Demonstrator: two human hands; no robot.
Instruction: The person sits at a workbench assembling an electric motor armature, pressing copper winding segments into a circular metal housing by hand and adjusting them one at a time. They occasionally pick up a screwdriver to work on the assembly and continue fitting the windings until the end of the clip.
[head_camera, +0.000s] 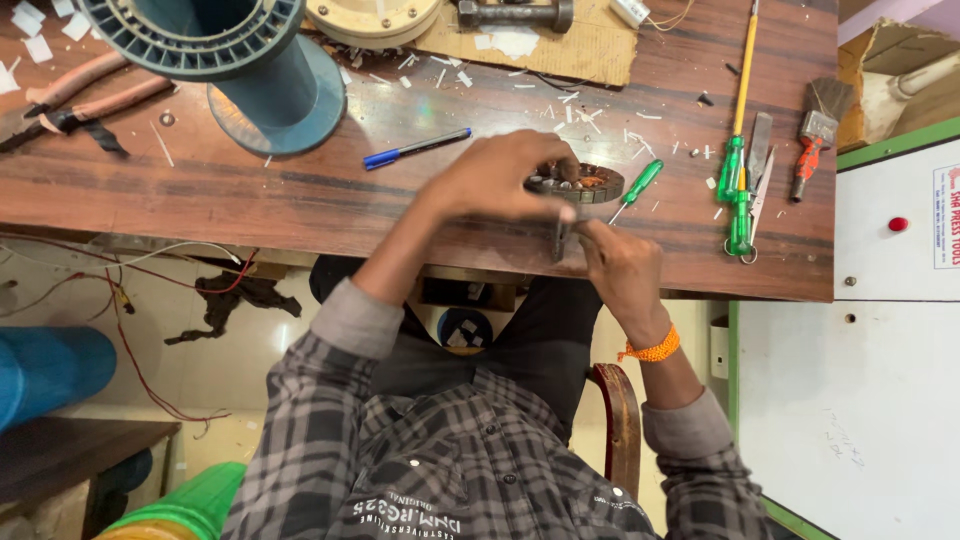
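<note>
Much of the stator (590, 182) was hidden beneath the left hand (500, 178), so only its right portion could be examined. The teal spool (235, 60) and the cream disc (372, 18) were cut off by the top edge of the view, and the pliers (75, 100) ran out of the left edge. The exact nature of the slim dark tool (560, 238) could not be established; its lower end hung over the front edge of the worktop (250, 195).

The stator was a round, dark metal ring with copper-coloured windings showing between its slots. It lay flat on the worktop near the front edge, just left of a small green-handled screwdriver (637, 188) and right of a blue pen (415, 148).

The left hand's grip was curled closed over the top of the stator, fingers bent across its far rim and pressing it down. The right hand (620, 265) had its grip pinched shut on the dark tool, thumb and forefinger meeting at the upper end, which stood touching or just beside the near rim of the stator; contact could not be confirmed.

Further right lay a long yellow-shafted screwdriver (740, 120), a flat file (760, 150) and a brush (818, 120). White scraps (600, 120) were scattered across the worktop.
</note>
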